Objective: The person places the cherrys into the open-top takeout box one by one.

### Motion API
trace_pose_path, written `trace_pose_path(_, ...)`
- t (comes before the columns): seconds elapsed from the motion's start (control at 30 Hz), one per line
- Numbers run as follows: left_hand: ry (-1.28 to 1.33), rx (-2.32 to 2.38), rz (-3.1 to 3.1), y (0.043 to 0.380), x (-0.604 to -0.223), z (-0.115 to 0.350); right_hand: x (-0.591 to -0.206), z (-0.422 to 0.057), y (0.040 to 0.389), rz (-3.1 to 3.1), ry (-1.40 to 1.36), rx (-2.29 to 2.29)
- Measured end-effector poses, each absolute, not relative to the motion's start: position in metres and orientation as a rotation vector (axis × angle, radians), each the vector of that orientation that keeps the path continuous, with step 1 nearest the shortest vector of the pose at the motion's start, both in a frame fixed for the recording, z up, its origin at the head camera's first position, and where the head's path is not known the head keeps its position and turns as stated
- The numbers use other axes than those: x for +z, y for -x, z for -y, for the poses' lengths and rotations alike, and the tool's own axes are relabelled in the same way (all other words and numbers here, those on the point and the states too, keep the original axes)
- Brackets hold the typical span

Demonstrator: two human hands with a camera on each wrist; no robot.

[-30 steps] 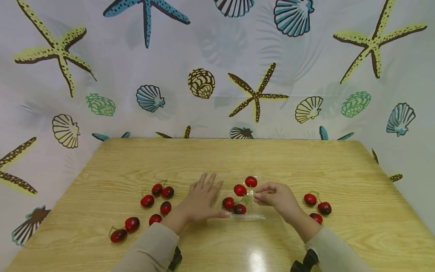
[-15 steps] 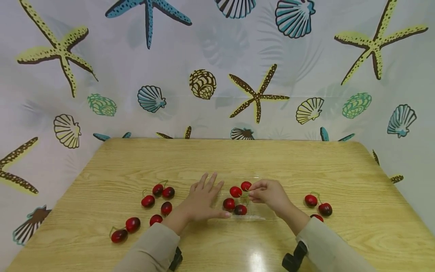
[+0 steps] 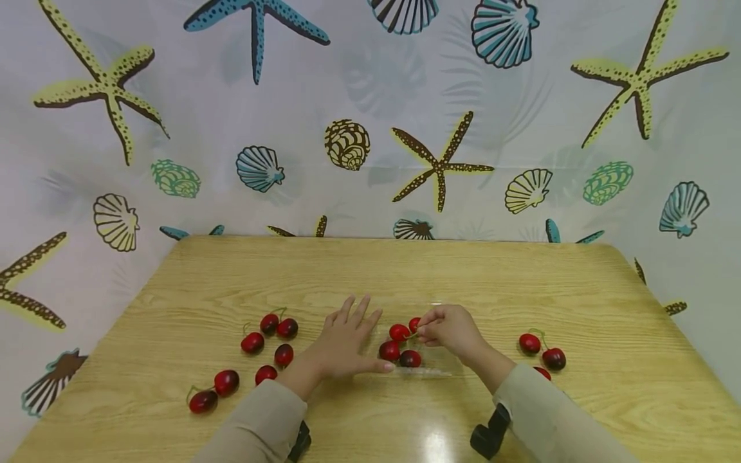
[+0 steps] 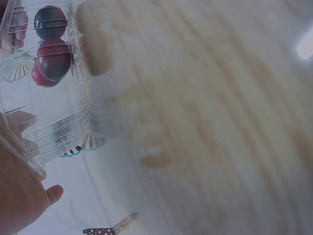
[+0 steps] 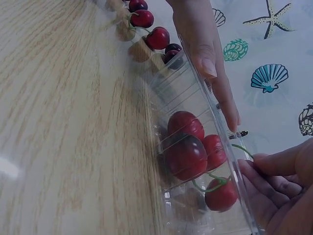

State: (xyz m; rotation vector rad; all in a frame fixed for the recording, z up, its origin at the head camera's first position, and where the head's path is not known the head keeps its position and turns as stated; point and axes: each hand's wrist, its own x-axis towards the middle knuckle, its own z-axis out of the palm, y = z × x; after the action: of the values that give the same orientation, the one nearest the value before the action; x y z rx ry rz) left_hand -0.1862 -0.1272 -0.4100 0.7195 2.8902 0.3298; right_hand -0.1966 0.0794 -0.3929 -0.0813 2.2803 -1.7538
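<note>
No readable text, labels, brands, numbers or signs in any view. White cloth backdrop [image 3: 376, 77] carries only printed starfish and seashells in yellow, brown, blue and green; clear ribbed rectangular plastic box [image 5: 178, 88], glossy round red-and-black cherries [image 3: 226, 382] and yellow wood-grain tabletop [image 3: 231, 270] show nothing legible. Black wrist-worn device [image 3: 491, 433] by beige right sleeve [image 3: 535, 408]: too small for markings.

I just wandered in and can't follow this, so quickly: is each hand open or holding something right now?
Left hand: open, spread at the clear container.
Right hand: closed, pinching a green cherry stem.
</note>
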Motion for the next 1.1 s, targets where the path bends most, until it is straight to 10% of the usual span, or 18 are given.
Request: trace_pose_path(1.1, -0.733, 0.327, -2.892, 0.185, -0.409, 0.126, -0.381, -0.098, 0.187, -2.174, 0.229, -1.666)
